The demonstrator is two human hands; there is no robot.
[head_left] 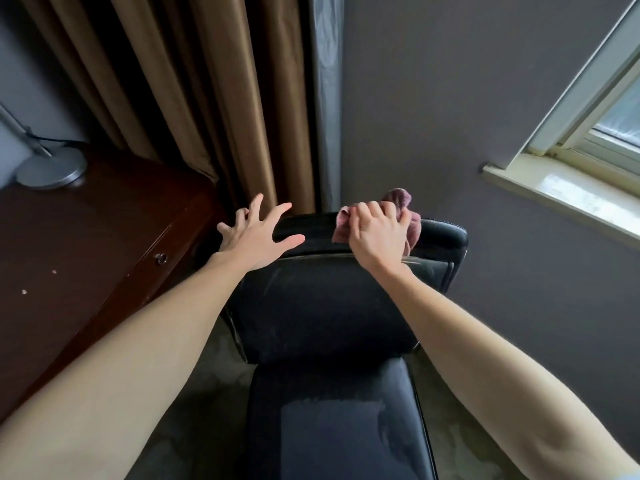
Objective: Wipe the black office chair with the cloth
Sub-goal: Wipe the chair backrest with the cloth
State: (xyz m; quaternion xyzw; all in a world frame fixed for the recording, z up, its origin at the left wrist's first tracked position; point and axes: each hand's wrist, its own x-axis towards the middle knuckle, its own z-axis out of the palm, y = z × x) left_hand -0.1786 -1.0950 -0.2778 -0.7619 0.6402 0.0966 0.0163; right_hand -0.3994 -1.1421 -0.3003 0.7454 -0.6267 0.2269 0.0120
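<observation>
The black office chair (322,306) fills the lower centre of the frame, its leather-like padding smooth and faintly dusty. At centre right, the right hand (377,233) is clenched around a crumpled, soft maroon cloth (403,202), pressing it on the backrest's top edge. The left hand (254,235) is spread wide, fingers splayed, empty, over the backrest's left corner beside the dark wooden tabletop (86,244).

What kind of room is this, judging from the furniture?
Probably a hotel room or a home study. A dark brown wooden desk carries the round silver base of a lamp, long brown curtains hang behind it, and a black leather office chair stands near a white-framed window.
</observation>
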